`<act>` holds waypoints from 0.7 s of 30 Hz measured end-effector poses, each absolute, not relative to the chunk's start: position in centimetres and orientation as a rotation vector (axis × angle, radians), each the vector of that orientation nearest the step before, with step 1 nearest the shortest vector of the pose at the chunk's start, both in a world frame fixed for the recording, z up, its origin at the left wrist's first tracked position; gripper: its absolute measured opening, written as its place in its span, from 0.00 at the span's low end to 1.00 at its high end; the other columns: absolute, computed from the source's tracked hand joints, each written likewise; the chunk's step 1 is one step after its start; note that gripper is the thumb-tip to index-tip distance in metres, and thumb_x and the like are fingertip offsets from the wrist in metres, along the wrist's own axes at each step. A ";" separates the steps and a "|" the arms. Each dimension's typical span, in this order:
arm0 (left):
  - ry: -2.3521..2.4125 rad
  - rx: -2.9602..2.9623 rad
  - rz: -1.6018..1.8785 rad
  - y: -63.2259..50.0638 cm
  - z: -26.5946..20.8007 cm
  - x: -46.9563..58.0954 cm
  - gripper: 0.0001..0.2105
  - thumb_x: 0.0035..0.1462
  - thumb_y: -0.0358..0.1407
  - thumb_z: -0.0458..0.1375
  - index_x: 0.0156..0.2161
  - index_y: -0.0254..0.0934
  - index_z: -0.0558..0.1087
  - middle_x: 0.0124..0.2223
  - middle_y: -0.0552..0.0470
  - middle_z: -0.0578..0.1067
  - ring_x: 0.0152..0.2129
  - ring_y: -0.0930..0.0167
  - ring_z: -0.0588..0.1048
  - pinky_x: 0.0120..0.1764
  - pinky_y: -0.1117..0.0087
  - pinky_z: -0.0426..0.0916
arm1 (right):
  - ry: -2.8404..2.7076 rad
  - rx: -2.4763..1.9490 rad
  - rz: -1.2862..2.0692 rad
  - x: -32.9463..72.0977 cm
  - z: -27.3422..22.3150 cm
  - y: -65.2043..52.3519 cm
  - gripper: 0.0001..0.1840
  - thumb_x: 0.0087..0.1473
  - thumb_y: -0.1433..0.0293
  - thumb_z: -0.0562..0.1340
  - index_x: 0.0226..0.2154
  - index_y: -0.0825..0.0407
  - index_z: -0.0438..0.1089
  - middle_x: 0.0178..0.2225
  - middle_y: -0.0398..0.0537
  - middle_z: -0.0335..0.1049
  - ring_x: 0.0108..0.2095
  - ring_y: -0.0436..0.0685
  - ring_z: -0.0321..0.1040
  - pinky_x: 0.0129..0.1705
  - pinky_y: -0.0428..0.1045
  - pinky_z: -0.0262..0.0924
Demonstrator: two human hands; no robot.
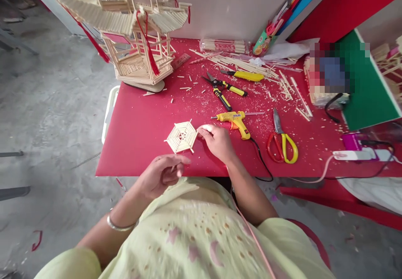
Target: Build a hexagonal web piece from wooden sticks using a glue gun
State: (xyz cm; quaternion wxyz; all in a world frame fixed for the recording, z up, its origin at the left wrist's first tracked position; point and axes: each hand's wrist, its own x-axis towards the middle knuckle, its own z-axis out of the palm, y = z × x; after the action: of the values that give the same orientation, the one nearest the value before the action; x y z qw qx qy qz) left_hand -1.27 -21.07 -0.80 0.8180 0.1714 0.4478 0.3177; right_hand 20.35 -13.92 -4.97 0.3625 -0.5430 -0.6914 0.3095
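A hexagonal stick lattice (176,137), made of pale wooden sticks in nested rings with short ends jutting out at its corners, is over the red tabletop. My right hand (218,144) pinches the lattice's right corner between thumb and fingertips. Just below the piece, near the table's front edge, my left hand (163,173) has its index finger stretched out and the other fingers loosely bent. Nothing shows in that hand, and it looks apart from the lattice. A yellow glue gun (236,122) lies beyond my right hand, its nozzle pointing left.
A stick pagoda model (138,57) with red tassels stands at the back left. Pruning shears (223,90), a yellow utility knife (248,76) and scissors (281,143) lie on the red table (132,145). Loose sticks (245,63) and scraps spread behind. A power strip (354,155) is at right.
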 end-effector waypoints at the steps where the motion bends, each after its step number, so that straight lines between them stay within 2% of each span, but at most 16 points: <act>1: 0.934 0.425 0.655 -21.1 -0.5 -2.1 0.15 0.46 0.42 0.68 0.33 0.29 0.83 0.22 0.46 0.72 0.12 0.83 0.52 0.15 0.74 0.42 | -1.822 -1.384 0.845 20.6 -5.1 -13.8 0.12 0.67 0.65 0.61 0.40 0.51 0.79 0.38 0.48 0.83 0.37 0.55 0.79 0.41 0.48 0.69; 4: 1.003 0.588 0.827 -19.6 -0.1 -3.6 0.14 0.46 0.39 0.66 0.35 0.29 0.85 0.26 0.41 0.75 0.14 0.79 0.59 0.17 0.73 0.54 | -1.919 -1.407 0.836 20.9 -4.9 -14.1 0.14 0.69 0.66 0.57 0.47 0.51 0.78 0.40 0.49 0.82 0.38 0.55 0.79 0.42 0.48 0.69; 7: 1.133 0.716 1.052 -16.6 -0.1 -3.6 0.15 0.45 0.30 0.70 0.42 0.30 0.84 0.32 0.42 0.78 0.23 0.74 0.71 0.24 0.73 0.66 | -1.938 -1.571 0.484 20.6 -4.2 -15.6 0.19 0.71 0.66 0.54 0.58 0.53 0.71 0.48 0.56 0.79 0.42 0.58 0.77 0.44 0.51 0.68; 10: 1.196 0.805 1.267 -13.3 -0.6 -3.5 0.18 0.47 0.29 0.71 0.46 0.34 0.82 0.34 0.42 0.81 0.28 0.69 0.78 0.30 0.72 0.72 | -1.996 -1.579 0.310 20.2 -3.9 -17.9 0.18 0.70 0.61 0.57 0.56 0.51 0.72 0.46 0.55 0.78 0.44 0.59 0.74 0.44 0.52 0.67; 12: 1.233 0.889 1.249 -11.4 -1.1 -3.6 0.19 0.46 0.29 0.73 0.47 0.36 0.81 0.36 0.43 0.82 0.30 0.67 0.80 0.31 0.70 0.73 | -2.113 -1.481 0.357 19.9 -4.2 -19.1 0.18 0.67 0.59 0.61 0.54 0.50 0.74 0.43 0.53 0.78 0.44 0.60 0.72 0.45 0.53 0.67; 13: 1.252 0.941 1.217 -10.5 -1.4 -3.7 0.16 0.46 0.29 0.73 0.43 0.36 0.82 0.35 0.43 0.82 0.29 0.67 0.80 0.30 0.70 0.73 | -2.167 -1.429 0.387 19.9 -4.5 -19.4 0.18 0.66 0.59 0.63 0.53 0.49 0.74 0.44 0.53 0.77 0.45 0.61 0.71 0.46 0.54 0.67; 15: 1.292 1.040 1.120 -9.1 -1.9 -3.6 0.10 0.44 0.29 0.74 0.34 0.34 0.81 0.32 0.43 0.81 0.28 0.67 0.79 0.27 0.72 0.71 | -2.217 -1.371 0.421 20.0 -5.2 -19.6 0.15 0.66 0.65 0.62 0.54 0.49 0.75 0.45 0.53 0.76 0.46 0.61 0.68 0.49 0.56 0.66; 17: 1.305 1.196 1.064 -7.9 -2.2 -3.3 0.10 0.38 0.26 0.75 0.28 0.35 0.81 0.31 0.46 0.80 0.27 0.69 0.78 0.27 0.73 0.69 | -2.212 -1.364 0.417 20.3 -5.8 -19.2 0.16 0.66 0.73 0.59 0.53 0.48 0.76 0.46 0.51 0.76 0.46 0.60 0.68 0.50 0.56 0.66; 19: 1.272 1.392 1.045 -6.8 -2.5 -2.8 0.10 0.35 0.24 0.75 0.25 0.37 0.81 0.30 0.48 0.79 0.26 0.71 0.75 0.27 0.73 0.67 | -2.201 -1.379 0.392 20.9 -6.3 -18.5 0.21 0.65 0.79 0.56 0.52 0.47 0.77 0.45 0.50 0.77 0.46 0.59 0.67 0.50 0.55 0.66; 21: 1.210 1.528 0.970 -5.9 -2.8 -2.3 0.08 0.36 0.25 0.74 0.23 0.38 0.81 0.28 0.49 0.78 0.24 0.72 0.73 0.27 0.73 0.65 | -2.189 -1.388 0.358 21.5 -6.6 -18.0 0.23 0.64 0.81 0.55 0.52 0.47 0.77 0.45 0.49 0.77 0.46 0.59 0.67 0.50 0.55 0.67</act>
State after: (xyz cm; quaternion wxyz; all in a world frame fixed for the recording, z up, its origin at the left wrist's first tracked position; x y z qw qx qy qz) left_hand -2.33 -5.93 -2.75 0.4639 0.6219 0.4923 0.3946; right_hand 21.47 -17.98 -6.55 0.2595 -0.5122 -0.8080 0.1320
